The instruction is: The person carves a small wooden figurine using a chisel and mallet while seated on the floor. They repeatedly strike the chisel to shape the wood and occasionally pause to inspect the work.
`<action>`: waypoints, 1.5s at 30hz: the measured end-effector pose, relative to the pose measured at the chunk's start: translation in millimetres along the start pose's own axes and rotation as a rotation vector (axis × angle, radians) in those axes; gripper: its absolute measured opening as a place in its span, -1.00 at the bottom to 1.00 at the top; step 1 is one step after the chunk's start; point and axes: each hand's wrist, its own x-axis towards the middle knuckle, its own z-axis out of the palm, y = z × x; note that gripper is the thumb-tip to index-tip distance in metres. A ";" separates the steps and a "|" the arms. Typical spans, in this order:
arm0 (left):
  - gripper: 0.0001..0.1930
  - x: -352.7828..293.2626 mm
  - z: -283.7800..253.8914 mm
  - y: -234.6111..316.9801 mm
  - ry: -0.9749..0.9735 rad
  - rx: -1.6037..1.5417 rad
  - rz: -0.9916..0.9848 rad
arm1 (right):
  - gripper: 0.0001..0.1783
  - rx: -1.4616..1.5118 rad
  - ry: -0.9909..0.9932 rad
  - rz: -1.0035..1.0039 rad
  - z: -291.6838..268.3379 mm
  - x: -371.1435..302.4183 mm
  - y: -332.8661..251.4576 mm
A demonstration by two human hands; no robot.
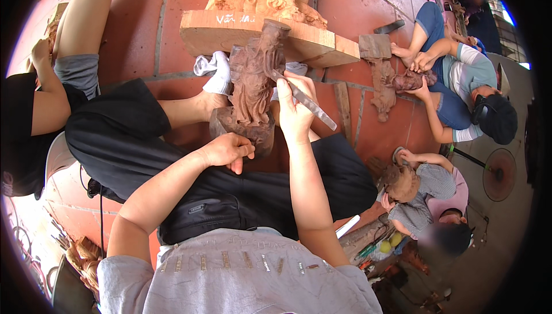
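A dark brown carved wooden statue lies between my feet, its round base toward me. My left hand rests on the base with its fingers curled against the wood. My right hand grips a flat metal file, whose far tip touches the statue's upper part. I sit on the floor in black trousers with my legs spread around the statue.
A large pale carved block stands just beyond the statue. White rags lie by my foot. One person sits close at my left. Two others work on dark carvings at the right. A fan stands far right.
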 end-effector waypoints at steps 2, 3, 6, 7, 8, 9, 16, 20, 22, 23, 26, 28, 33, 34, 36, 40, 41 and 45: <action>-0.64 0.3 -0.2 0.8 -0.003 -0.001 -0.002 | -0.86 0.116 0.001 0.103 -2.9 -3.3 5.4; -0.64 0.9 0.3 0.5 -0.008 0.001 0.005 | -0.85 0.156 0.005 0.143 -4.0 -4.8 5.9; -0.63 -0.1 0.1 -2.3 -0.002 0.010 0.009 | -0.85 0.076 0.002 0.069 -0.4 -4.0 3.8; -0.63 0.9 -0.3 -0.9 -0.001 0.018 0.011 | -0.85 0.008 0.000 0.010 -0.4 -2.1 2.6; -0.63 1.4 -0.5 0.0 0.001 0.026 0.014 | -0.84 -0.060 -0.002 -0.049 -0.6 -0.9 2.2; -0.63 1.1 -0.5 0.3 -0.001 0.029 0.012 | -0.84 0.026 0.008 -0.002 -1.0 -1.8 4.4; -0.63 -0.4 -0.4 0.8 -0.001 0.018 0.013 | -0.84 -0.029 0.006 -0.063 0.5 0.6 2.8; -0.64 1.2 -0.9 0.7 -0.002 0.017 0.009 | -0.84 0.265 -0.013 0.279 -6.3 -1.9 5.8; -0.64 0.6 -0.1 0.1 -0.005 0.008 0.010 | -0.85 0.187 -0.002 0.163 -3.5 -2.8 4.2; -0.64 0.1 0.1 -0.4 -0.006 0.004 0.008 | -0.85 0.092 0.004 0.048 -1.7 -1.2 2.8; -0.63 0.6 -0.5 0.3 -0.006 0.005 0.005 | -0.85 0.037 -0.009 0.030 -2.0 1.5 1.4; -0.63 1.6 -1.4 -1.5 -0.010 0.010 0.008 | -0.85 0.184 -0.027 0.227 -7.0 1.6 -1.6; -0.63 0.3 -0.9 -2.2 -0.005 0.025 0.023 | -0.88 0.013 -0.024 -0.021 0.8 1.8 -4.4; -0.63 1.4 -1.3 -2.6 -0.007 0.021 0.024 | -0.88 0.045 -0.030 0.026 -0.9 1.7 -3.0; -0.62 1.9 -1.5 -3.1 -0.009 0.018 0.023 | -0.87 0.109 -0.041 0.120 -5.6 1.4 1.0; -0.62 0.3 0.1 -0.4 -0.008 0.022 0.019 | -0.87 0.158 -0.020 0.160 -5.7 -1.3 -0.9; -0.61 -0.9 0.4 -0.1 -0.006 0.021 0.016 | -0.86 0.039 -0.021 0.064 -3.6 -1.2 -3.7; -0.61 1.0 -0.9 -2.3 -0.002 0.026 0.025 | -0.86 0.045 -0.046 0.051 -6.0 1.7 1.1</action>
